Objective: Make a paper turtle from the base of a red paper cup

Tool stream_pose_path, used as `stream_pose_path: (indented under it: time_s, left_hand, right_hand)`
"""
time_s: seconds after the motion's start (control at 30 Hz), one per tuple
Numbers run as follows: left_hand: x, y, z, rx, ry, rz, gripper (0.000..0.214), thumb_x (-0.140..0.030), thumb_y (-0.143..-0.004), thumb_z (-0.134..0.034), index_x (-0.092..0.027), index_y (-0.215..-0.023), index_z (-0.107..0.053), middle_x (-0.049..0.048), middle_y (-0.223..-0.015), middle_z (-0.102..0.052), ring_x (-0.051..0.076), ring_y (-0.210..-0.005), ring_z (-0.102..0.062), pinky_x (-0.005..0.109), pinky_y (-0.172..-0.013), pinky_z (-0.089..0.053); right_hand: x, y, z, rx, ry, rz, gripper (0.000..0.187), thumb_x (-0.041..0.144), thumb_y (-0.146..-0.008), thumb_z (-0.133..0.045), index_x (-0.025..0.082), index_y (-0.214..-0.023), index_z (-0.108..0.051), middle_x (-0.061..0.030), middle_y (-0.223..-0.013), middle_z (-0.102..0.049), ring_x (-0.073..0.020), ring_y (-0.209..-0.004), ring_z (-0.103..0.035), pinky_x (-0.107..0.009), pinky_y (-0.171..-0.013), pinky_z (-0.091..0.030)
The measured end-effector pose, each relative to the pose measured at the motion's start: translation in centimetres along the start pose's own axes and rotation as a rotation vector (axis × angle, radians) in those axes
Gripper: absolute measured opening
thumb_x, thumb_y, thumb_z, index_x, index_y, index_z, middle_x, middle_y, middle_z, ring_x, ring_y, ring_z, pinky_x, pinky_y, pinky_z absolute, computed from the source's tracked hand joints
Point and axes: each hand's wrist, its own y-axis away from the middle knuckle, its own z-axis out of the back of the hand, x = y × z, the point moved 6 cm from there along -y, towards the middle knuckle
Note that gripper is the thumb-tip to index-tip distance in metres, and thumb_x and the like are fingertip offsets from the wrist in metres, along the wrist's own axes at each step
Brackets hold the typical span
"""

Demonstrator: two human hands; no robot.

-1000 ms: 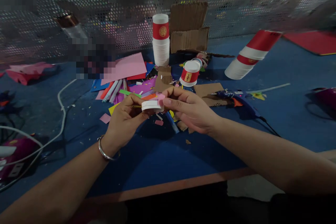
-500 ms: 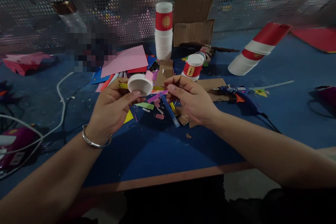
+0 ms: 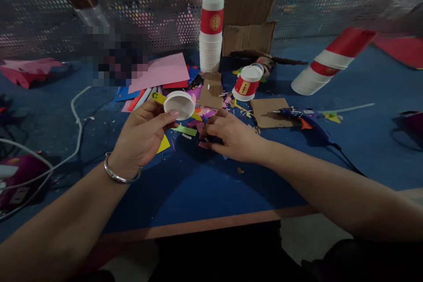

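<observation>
My left hand (image 3: 142, 134), with a metal bangle at the wrist, is closed on a small white paper cup (image 3: 179, 105) held above the blue table (image 3: 198, 194), its round base turned toward me. A yellow strip (image 3: 158, 97) sticks out behind the cup. My right hand (image 3: 231, 136) is down on the table among coloured paper scraps (image 3: 190, 130), its fingers curled and pinched over a dark thin object that I cannot make out.
A tall stack of red-and-white cups (image 3: 211, 35) stands at the back beside cardboard pieces (image 3: 249, 22). One cup (image 3: 247, 83) stands upside down, another stack (image 3: 330, 61) lies tilted at right. A glue gun (image 3: 304, 119) rests on the right; cables (image 3: 76, 119) run on the left.
My right hand has dropped from beside the cup to the scraps on the table and curled shut. My left hand keeps the cup raised, its base now facing me.
</observation>
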Motion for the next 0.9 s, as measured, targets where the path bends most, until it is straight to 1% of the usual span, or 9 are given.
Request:
stream_pose_path:
  time_s: [0.13,0.27,0.37,0.47,0.57,0.67,0.77,0.83,0.9]
  left_hand:
    - [0.4,-0.1,0.1,0.006,-0.033,0.008,0.019,-0.015,-0.071,-0.094,-0.018,-0.079,-0.077,0.0015,-0.088,-0.076,0.014,-0.083,-0.068,0.021,-0.070,-0.056]
    - [0.1,0.1,-0.1,0.014,-0.051,-0.008,0.017,-0.016,-0.074,-0.092,-0.019,-0.076,-0.076,0.0006,-0.085,-0.073,0.013,-0.085,-0.068,0.021,-0.077,-0.057]
    - [-0.2,0.2,-0.4,0.042,-0.037,0.000,0.013,-0.017,-0.079,-0.090,-0.019,-0.082,-0.077,0.0025,-0.093,-0.076,0.017,-0.094,-0.071,0.026,-0.086,-0.060]
    - [-0.2,0.2,-0.6,0.055,-0.008,0.040,0.014,-0.022,-0.082,-0.089,-0.020,-0.093,-0.080,0.0042,-0.102,-0.079,0.019,-0.095,-0.073,0.028,-0.081,-0.062]
    - [0.2,0.1,-0.4,0.039,0.029,0.108,0.019,-0.023,-0.082,-0.090,-0.021,-0.100,-0.083,0.0034,-0.102,-0.080,0.017,-0.090,-0.073,0.025,-0.073,-0.061]
    - [0.5,-0.1,-0.2,0.028,0.056,0.143,0.020,-0.020,-0.081,-0.092,-0.021,-0.100,-0.086,0.0023,-0.102,-0.081,0.014,-0.087,-0.073,0.021,-0.070,-0.061]
    - [0.5,-0.2,0.0,0.018,0.063,0.151,0.024,-0.022,-0.079,-0.096,-0.021,-0.101,-0.086,0.0013,-0.103,-0.082,0.013,-0.087,-0.073,0.017,-0.066,-0.059]
    - [0.6,-0.4,0.3,-0.002,0.068,0.155,0.027,-0.019,-0.077,-0.097,-0.022,-0.101,-0.084,-0.0007,-0.102,-0.082,0.012,-0.087,-0.073,0.015,-0.064,-0.059]
    - [0.7,-0.5,0.5,-0.005,0.083,0.158,0.030,-0.015,-0.077,-0.097,-0.022,-0.102,-0.083,-0.0021,-0.102,-0.081,0.011,-0.086,-0.073,0.015,-0.066,-0.059]
  right_hand:
    - [0.4,0.1,0.1,0.050,0.128,-0.075,0.024,0.033,-0.106,-0.069,0.015,-0.116,-0.082,-0.0156,-0.123,-0.076,-0.0333,-0.121,-0.058,-0.050,-0.108,-0.041]
    - [1.0,-0.1,0.0,0.119,0.170,-0.132,0.024,0.031,-0.107,-0.066,0.015,-0.117,-0.081,-0.0159,-0.126,-0.075,-0.0355,-0.124,-0.055,-0.050,-0.104,-0.038]
    - [1.3,-0.3,-0.1,0.164,0.192,-0.166,0.023,0.028,-0.107,-0.064,0.016,-0.118,-0.081,-0.0158,-0.124,-0.074,-0.0360,-0.125,-0.054,-0.049,-0.101,-0.036]
    - [1.5,-0.3,-0.1,0.181,0.195,-0.170,0.019,0.024,-0.105,-0.064,0.016,-0.112,-0.080,-0.0153,-0.124,-0.073,-0.0365,-0.126,-0.053,-0.049,-0.101,-0.034]
    - [1.6,-0.3,-0.2,0.187,0.197,-0.144,0.019,0.018,-0.102,-0.061,0.015,-0.108,-0.078,-0.0162,-0.124,-0.072,-0.0366,-0.124,-0.053,-0.048,-0.099,-0.033]
    - [1.7,0.0,-0.3,0.168,0.166,-0.102,0.018,0.016,-0.101,-0.058,0.015,-0.107,-0.075,-0.0164,-0.119,-0.074,-0.0354,-0.119,-0.054,-0.048,-0.098,-0.033]
    - [1.5,0.3,-0.2,0.117,0.072,-0.057,0.015,0.014,-0.101,-0.058,0.017,-0.107,-0.071,-0.0129,-0.113,-0.077,-0.0331,-0.115,-0.055,-0.047,-0.100,-0.034]
    - [1.3,0.4,0.0,0.065,-0.025,-0.013,0.012,0.014,-0.102,-0.059,0.017,-0.107,-0.069,-0.0107,-0.111,-0.078,-0.0302,-0.112,-0.057,-0.047,-0.102,-0.037]
    - [1.1,0.5,0.4,-0.004,-0.157,0.020,0.009,0.017,-0.104,-0.060,0.018,-0.107,-0.068,-0.0092,-0.110,-0.078,-0.0253,-0.105,-0.062,-0.042,-0.100,-0.043]
